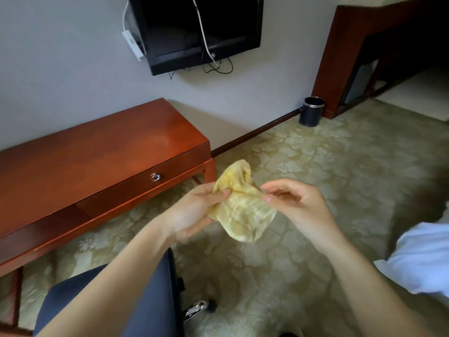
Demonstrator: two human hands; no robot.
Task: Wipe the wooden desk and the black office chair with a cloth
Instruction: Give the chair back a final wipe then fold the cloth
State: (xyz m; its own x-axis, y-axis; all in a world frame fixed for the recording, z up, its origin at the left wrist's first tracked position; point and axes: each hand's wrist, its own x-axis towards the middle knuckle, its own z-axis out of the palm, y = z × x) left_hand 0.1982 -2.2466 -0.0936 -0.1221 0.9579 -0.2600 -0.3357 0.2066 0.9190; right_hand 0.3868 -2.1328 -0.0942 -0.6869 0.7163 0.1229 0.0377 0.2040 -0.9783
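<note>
A crumpled yellow cloth (pixel 243 207) hangs in the air between both hands, above the carpet. My left hand (pixel 194 212) grips its left side, thumb on top of the fabric. My right hand (pixel 296 203) pinches its right edge with fingertips. The reddish wooden desk (pixel 92 152) stands against the wall to the left, with a drawer and a metal knob (pixel 155 177). The black office chair (pixel 150 310) sits below my left forearm at the bottom, its seat partly hidden by the arm.
A black wall-mounted TV (pixel 196 32) with white cables hangs above the desk. A dark metal bin (pixel 312 111) stands by the baseboard beside a tall wooden cabinet (pixel 349 52). White bedding (pixel 422 254) shows at the right edge. Patterned carpet (pixel 328 161) covers the floor.
</note>
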